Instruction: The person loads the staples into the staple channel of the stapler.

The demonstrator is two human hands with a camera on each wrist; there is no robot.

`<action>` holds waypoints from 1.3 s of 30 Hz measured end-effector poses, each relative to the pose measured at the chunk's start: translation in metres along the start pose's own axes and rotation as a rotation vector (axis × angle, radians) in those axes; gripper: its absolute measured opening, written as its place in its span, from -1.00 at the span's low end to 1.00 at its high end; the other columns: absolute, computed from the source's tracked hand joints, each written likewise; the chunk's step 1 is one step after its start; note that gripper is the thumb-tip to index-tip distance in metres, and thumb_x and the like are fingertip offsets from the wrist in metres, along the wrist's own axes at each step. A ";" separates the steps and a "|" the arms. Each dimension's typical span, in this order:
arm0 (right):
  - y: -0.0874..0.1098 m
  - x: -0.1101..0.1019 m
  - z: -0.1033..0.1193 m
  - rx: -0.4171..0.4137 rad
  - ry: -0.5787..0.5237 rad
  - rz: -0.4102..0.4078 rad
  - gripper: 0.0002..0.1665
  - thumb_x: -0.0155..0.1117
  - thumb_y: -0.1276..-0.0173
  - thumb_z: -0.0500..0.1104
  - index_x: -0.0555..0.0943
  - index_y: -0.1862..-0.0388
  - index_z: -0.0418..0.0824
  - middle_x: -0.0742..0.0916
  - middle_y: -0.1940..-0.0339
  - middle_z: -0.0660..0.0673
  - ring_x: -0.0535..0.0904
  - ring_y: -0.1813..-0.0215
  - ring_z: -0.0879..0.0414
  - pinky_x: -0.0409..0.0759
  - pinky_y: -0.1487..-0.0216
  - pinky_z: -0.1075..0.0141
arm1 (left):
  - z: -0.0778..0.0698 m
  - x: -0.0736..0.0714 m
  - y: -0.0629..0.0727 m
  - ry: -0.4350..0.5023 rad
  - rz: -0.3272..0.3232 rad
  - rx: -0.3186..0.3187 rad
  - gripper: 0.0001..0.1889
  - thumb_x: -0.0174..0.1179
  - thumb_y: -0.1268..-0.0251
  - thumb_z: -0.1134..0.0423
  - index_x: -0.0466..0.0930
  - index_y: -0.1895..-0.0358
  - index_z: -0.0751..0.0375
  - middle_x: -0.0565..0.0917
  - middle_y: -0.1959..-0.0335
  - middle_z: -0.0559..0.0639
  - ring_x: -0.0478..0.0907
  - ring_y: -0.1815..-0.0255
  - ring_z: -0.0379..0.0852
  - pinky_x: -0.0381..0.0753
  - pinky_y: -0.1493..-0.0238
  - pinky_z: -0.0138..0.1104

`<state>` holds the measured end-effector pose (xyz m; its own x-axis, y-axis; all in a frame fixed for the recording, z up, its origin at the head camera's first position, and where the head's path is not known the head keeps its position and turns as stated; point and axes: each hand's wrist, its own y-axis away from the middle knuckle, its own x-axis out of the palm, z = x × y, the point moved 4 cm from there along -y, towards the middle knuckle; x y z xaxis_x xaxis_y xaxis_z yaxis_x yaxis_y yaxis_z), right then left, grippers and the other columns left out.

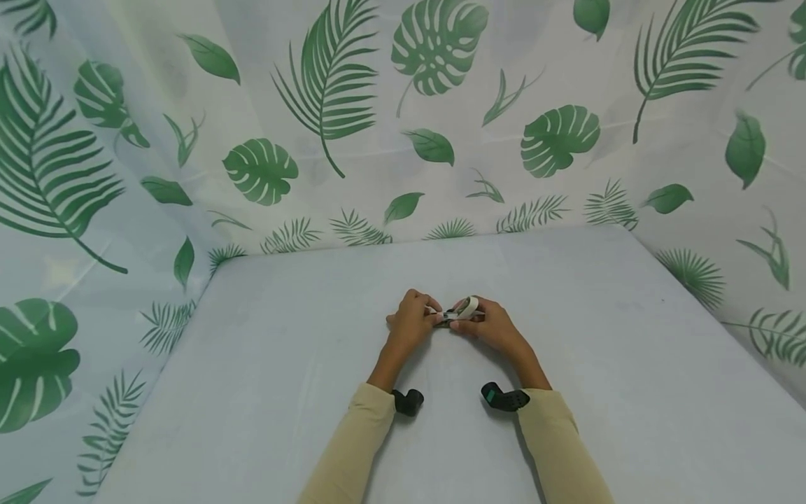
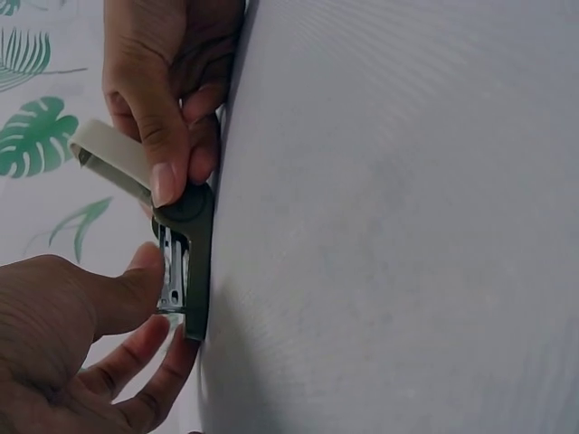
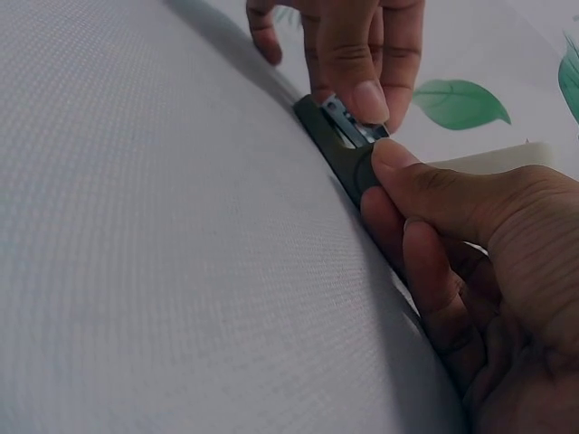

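Both hands meet at a small folding tool [image 2: 201,271] low over the white table. It has a dark green body with a round hinge, a slotted metal insert [image 2: 172,276] and a hollow cream cover [image 2: 113,154] swung out at an angle. My right hand [image 1: 497,327] grips it at the hinge, thumb on top and fingers curled beneath. At the other end, my left hand [image 1: 409,318] pinches the metal insert, the thumb against the metal and fingertips by the green tip. In the right wrist view, the cream cover is partly hidden behind the right hand.
The white-covered table [image 1: 302,364] spreads around the hands. A leaf-printed curtain [image 1: 378,140] stands along its back and sides. Each forearm wears a black wrist device, the left one [image 1: 409,402] and the right one [image 1: 504,397], near beige sleeves.
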<state>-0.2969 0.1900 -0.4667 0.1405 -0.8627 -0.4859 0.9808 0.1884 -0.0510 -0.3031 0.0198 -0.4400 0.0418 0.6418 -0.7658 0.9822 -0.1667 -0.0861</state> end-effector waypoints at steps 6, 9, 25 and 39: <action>0.001 0.000 0.002 -0.002 -0.002 0.001 -0.61 0.43 -0.25 -0.16 0.61 -0.02 -0.27 0.72 0.13 -0.25 0.53 0.34 0.12 0.52 0.37 0.28 | 0.001 0.001 -0.001 -0.019 -0.008 0.016 -0.89 0.34 -0.22 0.10 0.70 0.25 -0.01 0.54 0.14 -0.05 0.53 0.18 -0.15 0.33 0.13 -0.01; 0.000 0.000 0.002 0.004 0.008 -0.001 -0.60 0.43 -0.25 -0.15 0.60 -0.02 -0.27 0.73 0.13 -0.25 0.53 0.34 0.15 0.52 0.37 0.30 | 0.002 0.002 -0.001 -0.020 -0.010 0.034 -0.88 0.34 -0.21 0.10 0.70 0.24 -0.01 0.53 0.19 -0.05 0.50 0.23 -0.16 0.31 0.17 -0.03; 0.000 0.000 0.002 0.014 0.031 0.001 -0.60 0.42 -0.26 -0.15 0.60 -0.04 -0.26 0.72 0.19 -0.21 0.51 0.40 0.14 0.52 0.39 0.30 | 0.010 0.000 -0.002 0.089 0.015 0.039 -0.85 0.22 -0.35 0.05 0.73 0.19 -0.07 0.71 0.13 -0.14 0.60 0.02 -0.12 0.30 0.06 0.00; 0.000 -0.001 0.002 -0.013 0.025 -0.006 -0.60 0.43 -0.26 -0.14 0.60 -0.04 -0.24 0.73 0.18 -0.21 0.51 0.37 0.15 0.51 0.38 0.32 | 0.011 0.002 -0.008 0.118 0.017 -0.099 -0.84 0.34 -0.23 -0.01 0.72 0.30 -0.05 0.67 0.31 -0.14 0.54 0.23 -0.20 0.28 0.02 0.05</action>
<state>-0.2967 0.1900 -0.4650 0.1314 -0.8518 -0.5071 0.9796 0.1900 -0.0652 -0.3130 0.0147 -0.4477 0.0743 0.7237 -0.6861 0.9942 -0.1077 -0.0059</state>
